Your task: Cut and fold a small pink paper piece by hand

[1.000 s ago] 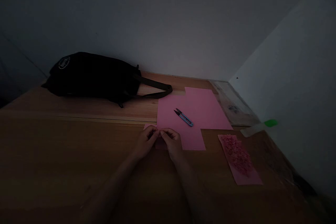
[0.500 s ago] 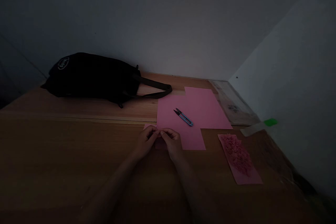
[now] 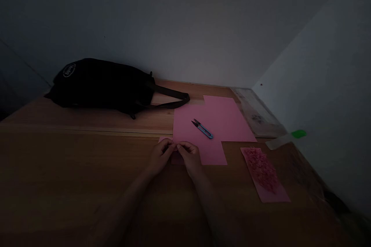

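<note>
My left hand (image 3: 159, 156) and my right hand (image 3: 190, 156) meet fingertip to fingertip over the near edge of the pink paper sheets (image 3: 223, 117). Thumbs and forefingers of both are pinched together. Whatever sits in the pinch is too small and dark to name. A pair of blue-handled thread snips (image 3: 203, 129) lies on the paper just beyond my right hand, blades pointing away to the left. Off to the right, a small pink sheet (image 3: 275, 197) carries a heap of crinkled pink pieces (image 3: 263, 170).
A black bag (image 3: 101, 83) lies along the wall at back left, its strap (image 3: 174, 93) reaching the paper. At right are a clear plastic sheet (image 3: 256, 110) and a translucent item with a green end (image 3: 298, 134). Walls bound the wooden table (image 3: 72, 170) behind and right.
</note>
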Motion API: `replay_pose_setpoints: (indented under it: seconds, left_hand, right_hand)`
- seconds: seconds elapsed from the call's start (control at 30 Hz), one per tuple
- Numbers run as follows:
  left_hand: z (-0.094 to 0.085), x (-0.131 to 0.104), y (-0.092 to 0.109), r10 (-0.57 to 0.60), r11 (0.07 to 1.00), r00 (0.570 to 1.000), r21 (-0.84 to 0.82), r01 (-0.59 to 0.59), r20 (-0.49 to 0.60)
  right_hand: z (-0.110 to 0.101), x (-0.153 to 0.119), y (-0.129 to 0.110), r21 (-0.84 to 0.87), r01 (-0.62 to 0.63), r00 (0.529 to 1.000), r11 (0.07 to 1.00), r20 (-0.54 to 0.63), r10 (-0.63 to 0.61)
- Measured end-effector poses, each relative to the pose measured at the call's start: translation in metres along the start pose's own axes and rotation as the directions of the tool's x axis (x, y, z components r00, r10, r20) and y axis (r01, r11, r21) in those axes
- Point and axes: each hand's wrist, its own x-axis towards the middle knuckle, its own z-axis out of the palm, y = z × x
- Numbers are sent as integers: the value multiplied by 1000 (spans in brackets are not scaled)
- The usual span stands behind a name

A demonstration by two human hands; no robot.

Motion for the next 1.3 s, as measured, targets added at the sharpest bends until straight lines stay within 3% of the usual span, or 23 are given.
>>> replay_pose_setpoints:
  seconds: [1.3]
  left_hand:
    - [0,0,0,-11,1000,1000,-21,11,-2]
  right_hand:
    - [2,-1,-4,18,-28,1000,999,-12,29]
